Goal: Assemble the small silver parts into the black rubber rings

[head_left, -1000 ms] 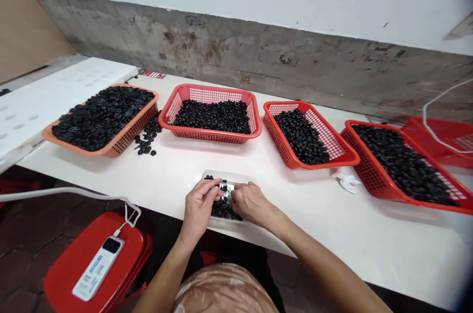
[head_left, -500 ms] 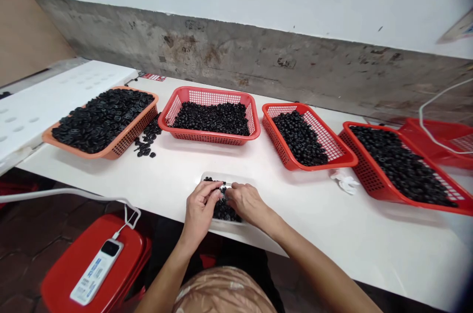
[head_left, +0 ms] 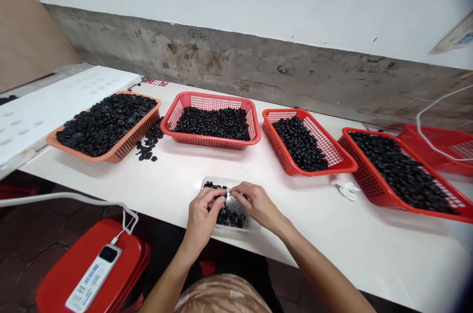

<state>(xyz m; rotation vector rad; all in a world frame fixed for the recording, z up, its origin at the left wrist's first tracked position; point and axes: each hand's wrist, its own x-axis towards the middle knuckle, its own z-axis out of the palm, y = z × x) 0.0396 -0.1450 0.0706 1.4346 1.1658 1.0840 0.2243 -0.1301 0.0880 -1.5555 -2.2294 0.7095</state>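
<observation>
A small clear tray (head_left: 207,182) of small black ring-shaped parts (head_left: 231,217) lies at the near edge of the white table (head_left: 177,175). My left hand (head_left: 201,217) and my right hand (head_left: 256,204) hover over it, fingertips meeting above the parts. Both hands are pinched shut on something small and black that I cannot make out clearly. Part of the tray is hidden under my hands.
An orange basket (head_left: 121,148) and three red baskets (head_left: 210,141) (head_left: 295,167) (head_left: 380,194) of black parts line the table's far side. Loose black parts (head_left: 148,148) lie between the first two. A crumpled white scrap (head_left: 345,186), a red stool (head_left: 74,259) with a white device (head_left: 92,276) and cable.
My hands stay over the small tray, fingers shifting slightly. The view has tilted a little, so everything sits lower in the picture.
</observation>
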